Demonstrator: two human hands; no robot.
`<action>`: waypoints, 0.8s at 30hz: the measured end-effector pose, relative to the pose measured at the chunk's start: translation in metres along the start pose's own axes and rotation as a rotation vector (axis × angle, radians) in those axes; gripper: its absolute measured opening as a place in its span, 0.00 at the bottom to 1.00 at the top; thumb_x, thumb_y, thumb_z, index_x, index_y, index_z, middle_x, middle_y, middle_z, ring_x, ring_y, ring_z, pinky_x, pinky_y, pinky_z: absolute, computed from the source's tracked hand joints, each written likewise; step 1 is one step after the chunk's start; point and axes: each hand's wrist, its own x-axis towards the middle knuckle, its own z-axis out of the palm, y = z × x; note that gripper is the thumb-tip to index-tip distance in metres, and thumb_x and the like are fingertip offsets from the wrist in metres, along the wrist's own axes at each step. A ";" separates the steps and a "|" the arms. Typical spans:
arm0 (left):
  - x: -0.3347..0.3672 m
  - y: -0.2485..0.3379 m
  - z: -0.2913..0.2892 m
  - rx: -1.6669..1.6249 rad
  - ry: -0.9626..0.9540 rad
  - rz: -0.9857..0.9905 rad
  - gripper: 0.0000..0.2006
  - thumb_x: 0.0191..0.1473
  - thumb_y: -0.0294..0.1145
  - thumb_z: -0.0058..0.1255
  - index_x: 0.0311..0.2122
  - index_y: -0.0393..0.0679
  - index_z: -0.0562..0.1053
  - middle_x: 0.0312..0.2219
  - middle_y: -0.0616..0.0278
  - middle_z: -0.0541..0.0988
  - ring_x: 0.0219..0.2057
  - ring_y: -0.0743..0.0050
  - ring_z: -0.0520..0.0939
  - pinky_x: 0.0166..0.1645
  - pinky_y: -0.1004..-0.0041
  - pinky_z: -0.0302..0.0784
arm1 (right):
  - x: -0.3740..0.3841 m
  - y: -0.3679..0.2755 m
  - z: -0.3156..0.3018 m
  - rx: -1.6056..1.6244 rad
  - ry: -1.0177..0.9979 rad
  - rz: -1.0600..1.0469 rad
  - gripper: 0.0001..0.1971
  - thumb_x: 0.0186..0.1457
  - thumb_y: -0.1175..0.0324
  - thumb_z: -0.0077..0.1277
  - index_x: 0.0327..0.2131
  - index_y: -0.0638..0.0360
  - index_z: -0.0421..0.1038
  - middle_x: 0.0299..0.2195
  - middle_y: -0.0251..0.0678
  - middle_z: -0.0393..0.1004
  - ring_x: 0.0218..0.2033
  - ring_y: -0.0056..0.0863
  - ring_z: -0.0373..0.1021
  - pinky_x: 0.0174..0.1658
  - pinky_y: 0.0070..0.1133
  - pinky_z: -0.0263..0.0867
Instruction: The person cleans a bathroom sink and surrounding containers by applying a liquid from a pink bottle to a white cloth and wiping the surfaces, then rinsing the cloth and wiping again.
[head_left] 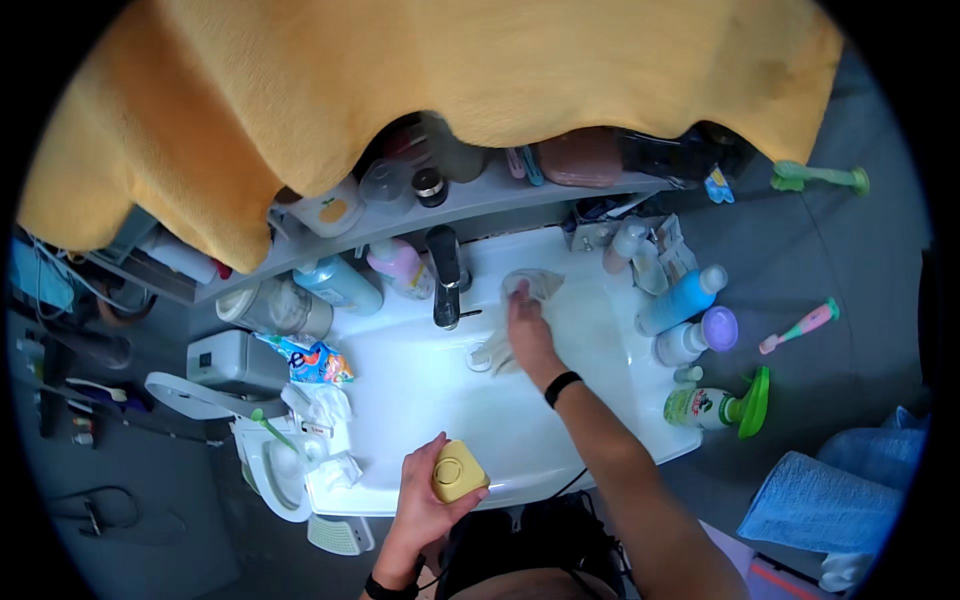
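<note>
My left hand (pixel 420 495) is at the front edge of the white sink, its fingers closed around a yellow rounded-square block (pixel 460 472) with a ring mark on its face. Whether the block is a bar of soap or a small case, I cannot tell. Deeper in the basin my right hand (pixel 525 325) grips a wet whitish cloth (pixel 545 284), its fingers partly blurred. Part of the cloth trails left toward the drain (pixel 479 356). The black faucet (pixel 446 280) stands behind the basin, left of my right hand.
Along the right rim of the sink (pixel 400 440) stand a blue bottle (pixel 680 302), a purple-capped bottle (pixel 690 340) and a green spray bottle (pixel 705 408). A pink pump bottle (pixel 400 268) is left of the faucet. A yellow towel (pixel 560 70) hangs over the shelf; the toilet (pixel 270 470) is left.
</note>
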 end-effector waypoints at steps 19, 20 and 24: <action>-0.040 0.074 0.059 0.139 -0.047 0.071 0.64 0.58 0.35 0.99 0.91 0.30 0.68 0.76 0.40 0.81 0.76 0.44 0.88 0.85 0.51 0.86 | 0.007 0.161 -0.023 -0.022 0.169 0.324 0.33 0.80 0.74 0.60 0.83 0.74 0.74 0.80 0.60 0.84 0.62 0.54 0.87 0.60 0.40 0.92; -0.044 0.071 0.057 0.135 -0.030 0.058 0.64 0.58 0.35 0.99 0.91 0.30 0.68 0.75 0.40 0.81 0.76 0.44 0.88 0.85 0.51 0.86 | 0.011 0.168 -0.023 -0.045 0.223 0.342 0.33 0.80 0.74 0.60 0.83 0.74 0.74 0.78 0.59 0.86 0.61 0.54 0.87 0.61 0.40 0.91; -0.046 0.063 0.060 0.102 -0.041 0.038 0.63 0.59 0.36 0.99 0.91 0.30 0.68 0.75 0.40 0.81 0.76 0.45 0.88 0.85 0.51 0.86 | -0.011 0.107 -0.017 0.145 0.016 0.112 0.39 0.78 0.77 0.58 0.87 0.78 0.66 0.77 0.70 0.84 0.67 0.67 0.87 0.67 0.48 0.89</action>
